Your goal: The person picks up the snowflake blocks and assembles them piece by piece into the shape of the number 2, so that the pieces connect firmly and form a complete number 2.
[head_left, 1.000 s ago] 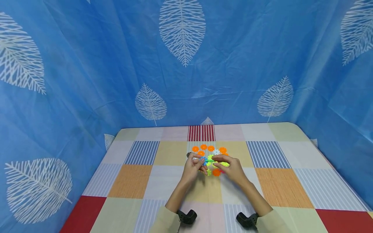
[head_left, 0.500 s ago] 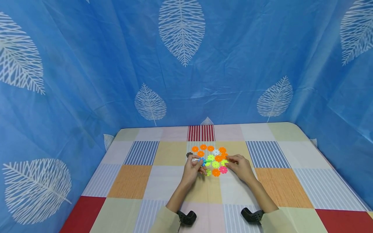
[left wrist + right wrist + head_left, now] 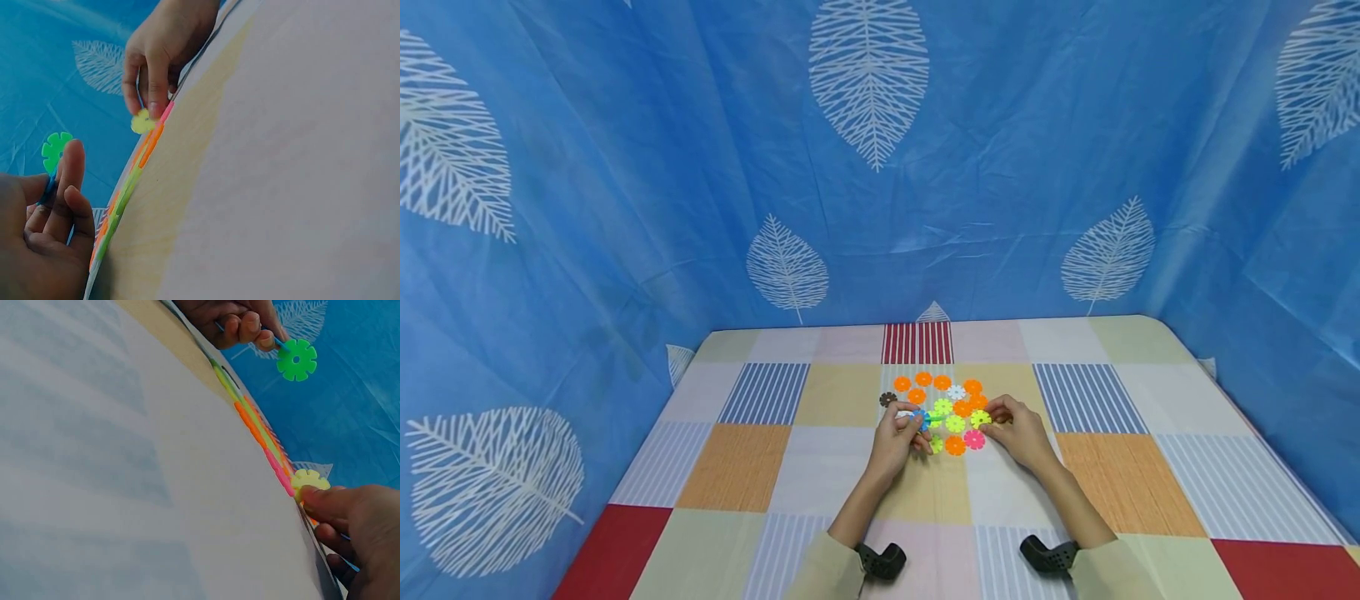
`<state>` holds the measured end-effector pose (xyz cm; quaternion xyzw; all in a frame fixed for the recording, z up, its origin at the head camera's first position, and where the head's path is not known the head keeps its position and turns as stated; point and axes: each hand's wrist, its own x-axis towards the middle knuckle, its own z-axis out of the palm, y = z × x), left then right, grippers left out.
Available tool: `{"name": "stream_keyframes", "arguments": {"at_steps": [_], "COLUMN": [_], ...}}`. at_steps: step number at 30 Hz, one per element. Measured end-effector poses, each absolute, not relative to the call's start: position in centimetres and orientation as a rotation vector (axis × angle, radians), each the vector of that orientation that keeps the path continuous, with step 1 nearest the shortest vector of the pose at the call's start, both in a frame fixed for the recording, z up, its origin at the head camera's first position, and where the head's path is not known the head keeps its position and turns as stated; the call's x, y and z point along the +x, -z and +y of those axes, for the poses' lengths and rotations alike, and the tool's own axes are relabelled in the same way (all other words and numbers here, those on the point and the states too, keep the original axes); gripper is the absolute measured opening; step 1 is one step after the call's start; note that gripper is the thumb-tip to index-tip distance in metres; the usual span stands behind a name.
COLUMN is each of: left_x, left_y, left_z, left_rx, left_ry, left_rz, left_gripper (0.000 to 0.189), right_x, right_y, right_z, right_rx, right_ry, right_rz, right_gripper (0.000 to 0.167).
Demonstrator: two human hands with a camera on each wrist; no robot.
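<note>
My left hand (image 3: 891,442) pinches a blue notched plastic disc (image 3: 922,419) between thumb and fingers. Joined to it is a green notched disc (image 3: 306,367), standing at an angle beyond the fingertips and raised off the table. To the right, my right hand (image 3: 1021,432) pinches a yellow notched disc (image 3: 309,479) by its edge, between thumb and index finger. In the left wrist view this yellow disc (image 3: 142,121) is tipped up at the right end of the spread of discs. Fingers hide most of the blue disc in both wrist views.
Around the hands lie several orange discs (image 3: 924,379), several yellow-green ones (image 3: 955,424), a white disc (image 3: 956,392), a pink disc (image 3: 974,439) and a dark brown one (image 3: 888,399). They rest on a patchwork tablecloth (image 3: 820,467). A blue leaf-print curtain (image 3: 992,208) surrounds the table.
My right hand has moved right, away from the joined blue and green discs, and picked up a yellow disc at the right of the group. The left hand keeps its hold, almost still.
</note>
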<state>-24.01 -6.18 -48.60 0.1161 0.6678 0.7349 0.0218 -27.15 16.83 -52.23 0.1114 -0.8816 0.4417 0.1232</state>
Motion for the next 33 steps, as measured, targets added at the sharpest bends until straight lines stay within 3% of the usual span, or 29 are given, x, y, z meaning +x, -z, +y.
{"name": "stream_keyframes", "arguments": {"at_steps": [9,19,33], "left_x": [-24.0,-23.9,-23.9], "left_y": [49.0,48.8,48.9], "left_z": [-6.0,-6.0,-6.0], "left_rx": [0.343,0.439,0.469], "left_ry": [-2.304,-2.268,-2.242], "left_rz": [2.017,2.035,2.051], "left_gripper": [0.024,0.024,0.022], "right_x": [-26.6,-24.8,-26.1], "right_y": [50.8,47.5,50.2], "right_z": [15.7,13.4,13.7], "right_rx": [0.421,0.526,0.452], "right_ry": [-1.763,-1.798,-1.793], "right_rz": [-2.358,-2.360,-2.409], "right_gripper": [0.027,0.024,0.023]}}
